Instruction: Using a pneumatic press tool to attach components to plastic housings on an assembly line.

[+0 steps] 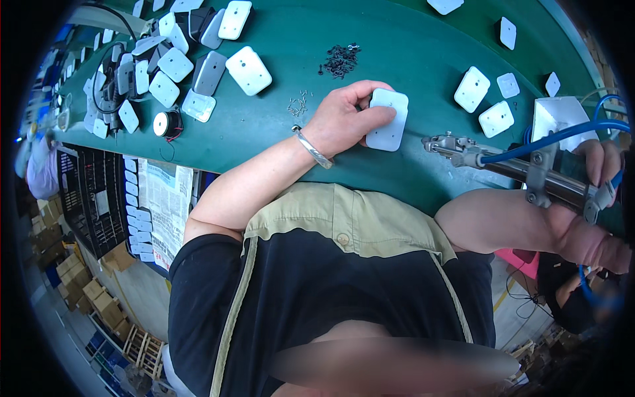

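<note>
My left hand (347, 119) grips a white rounded-corner plate (387, 132), thumb on its upper face and the other fingers behind it. The plate has small holes and is held above the green bench, close to my body. At the far right my right hand (596, 162) shows only in part, behind a metal cylinder tool (555, 180) with a blue hose (549, 152). Its fingers are curled beside a white box-like tray (561, 122); what they hold, if anything, is hidden.
Several white plates (249, 70) and dark parts crowd the bench's left side. Black small pieces (340, 61) and loose screws (301, 102) lie in two piles. More white plates (471, 89) rest at right. A wire spool (167, 124) stands near the left edge, above a black crate (96, 198).
</note>
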A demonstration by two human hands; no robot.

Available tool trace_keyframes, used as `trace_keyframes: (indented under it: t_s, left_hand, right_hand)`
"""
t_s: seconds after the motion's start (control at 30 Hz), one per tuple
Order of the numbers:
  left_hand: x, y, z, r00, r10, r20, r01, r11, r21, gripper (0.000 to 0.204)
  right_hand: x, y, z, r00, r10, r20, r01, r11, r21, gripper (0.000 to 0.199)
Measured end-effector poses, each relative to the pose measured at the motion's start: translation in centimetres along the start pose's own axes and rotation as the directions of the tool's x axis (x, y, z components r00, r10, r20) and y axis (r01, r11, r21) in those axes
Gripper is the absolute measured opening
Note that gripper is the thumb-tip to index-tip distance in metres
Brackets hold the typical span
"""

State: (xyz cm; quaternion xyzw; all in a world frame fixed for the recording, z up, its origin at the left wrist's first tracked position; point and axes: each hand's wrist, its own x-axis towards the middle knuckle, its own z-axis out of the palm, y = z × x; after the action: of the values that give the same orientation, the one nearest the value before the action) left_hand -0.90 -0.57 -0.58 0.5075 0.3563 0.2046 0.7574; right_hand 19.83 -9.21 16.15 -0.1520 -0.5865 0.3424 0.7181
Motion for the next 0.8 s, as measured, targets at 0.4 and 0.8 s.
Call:
trace_keyframes:
  t_s: [0.4,0.8]
  left_hand:
    - [0.3,-0.1,1.0,0.997,-0.021,0.068,0.032,0.985,-0.168,0.036]
    - [0.0,0.4,1.0,0.991,-0.054,0.12,0.083,0.963,-0.257,0.036]
  right_hand:
    - [-5.3,4.4,-2.6,0.991,0.059,-0.123,0.035,0.762,0.646,0.029]
    - [-4.2,4.2,-1.8,0.987,0.151,-0.059,-0.076,0.755,0.652,0.022]
